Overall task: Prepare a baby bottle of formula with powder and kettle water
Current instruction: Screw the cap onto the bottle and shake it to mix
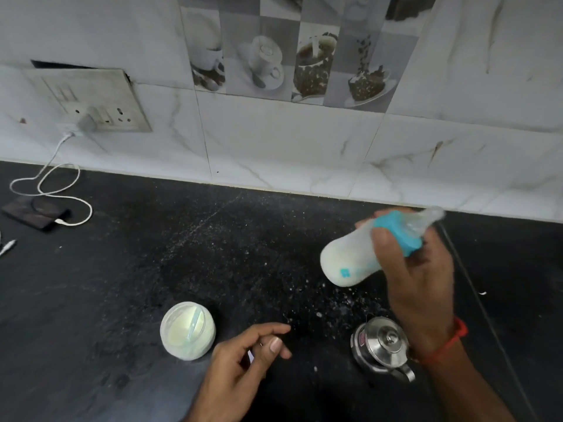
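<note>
My right hand (pixel 417 269) grips a baby bottle (pixel 350 260) around its blue collar, holding it tilted in the air above the black counter (pixel 152 269). The bottle is full of milky white liquid, and its clear cap points up and to the right. An open tub of white formula powder (pixel 188 330) with a scoop lying in it stands on the counter at front centre. A small steel kettle (pixel 382 345) sits below my right wrist. My left hand (pixel 243 360) hovers between the tub and the kettle, fingers loosely curled and holding nothing.
White specks of powder are scattered on the counter below the bottle. A phone (pixel 35 213) lies at the far left, joined by a white cable (pixel 61 184) to a charger in the wall socket (pixel 91 114). A tiled wall closes off the back.
</note>
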